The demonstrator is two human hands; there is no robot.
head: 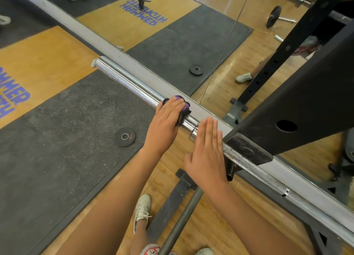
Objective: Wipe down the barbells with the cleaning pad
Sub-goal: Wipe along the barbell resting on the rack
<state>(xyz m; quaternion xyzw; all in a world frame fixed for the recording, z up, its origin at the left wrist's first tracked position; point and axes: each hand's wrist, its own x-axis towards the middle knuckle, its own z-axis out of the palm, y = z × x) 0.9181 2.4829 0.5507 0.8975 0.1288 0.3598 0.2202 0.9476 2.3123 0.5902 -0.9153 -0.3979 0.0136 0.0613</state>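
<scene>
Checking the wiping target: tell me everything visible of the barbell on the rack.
The barbell is a long steel bar running from upper left to lower right. Its thick, shiny chrome sleeve ends free at upper left and carries no plates; past a collar the thinner shaft looks dull and knurled and rests on the black rack. The left hand presses a purple and black cleaning pad onto the sleeve near the collar; the right hand is flat, fingers straight, over the collar.
</scene>
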